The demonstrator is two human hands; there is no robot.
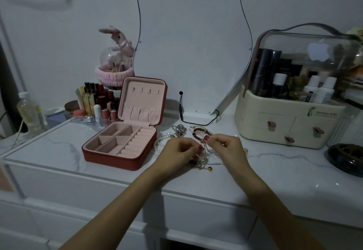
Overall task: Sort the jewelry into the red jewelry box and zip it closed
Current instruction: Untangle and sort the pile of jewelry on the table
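Both hands, left hand [181, 148] & right hand [224, 144], pinching thin chain [206, 149], untangling over jewelry pile [198, 164]; red jewelry box [119, 147] lying open, empty, left of grip. Next, prob.: freeing chain, carrying it left w/o snagging.

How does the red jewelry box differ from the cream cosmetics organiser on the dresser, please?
The red jewelry box is flat and square, with its lid standing open; the cream cosmetics organiser is bulkier, with its clear domed cover down. The jewelry box's pink compartments look empty, while the organiser holds bottles. The box lies left of both hands, the organiser to their right. Both rest on the marble-look top.
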